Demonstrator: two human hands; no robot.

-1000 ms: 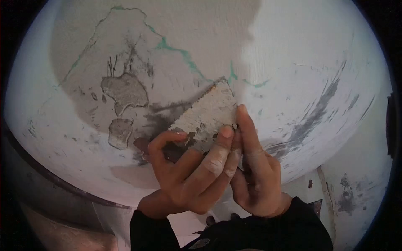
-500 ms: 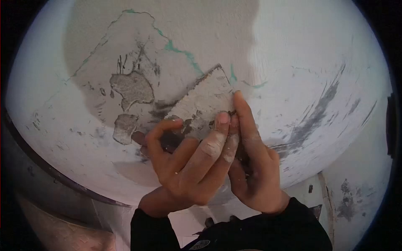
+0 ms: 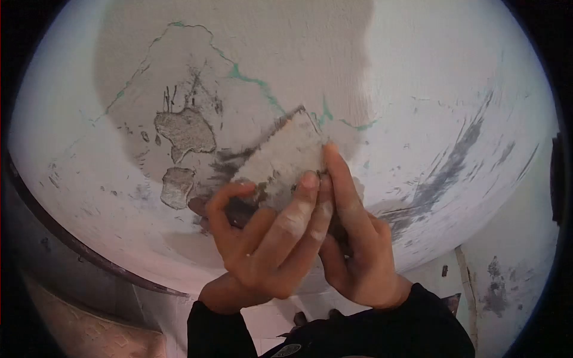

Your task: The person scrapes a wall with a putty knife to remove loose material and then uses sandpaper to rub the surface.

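Note:
A flat, plaster-caked scraper blade (image 3: 280,152) is between my hands, tilted in front of the wall, its pointed corner up. Its upper left edge is dark and rough, and bare darker spots show low on its face. My left hand (image 3: 268,244) closes on the lower part of the blade, with whitish dust on the fingers. On the other side, my right hand (image 3: 364,247) holds the scraper, its index finger stretched along the right edge. Whatever handle it has is hidden in the right palm.
Behind the hands spreads a pale plaster wall (image 3: 418,71) with a greyish patch and green-tinged cracks (image 3: 253,77). Two holes of bare grey render (image 3: 186,131) lie left of the blade. Dark smears (image 3: 441,173) mark the right side. A patterned cloth-like surface (image 3: 89,328) is at the lower left.
The scraper's upper corner has dropped slightly and shifted left, with both hands moving along. The view has also shifted a little. Both hands keep their hold.

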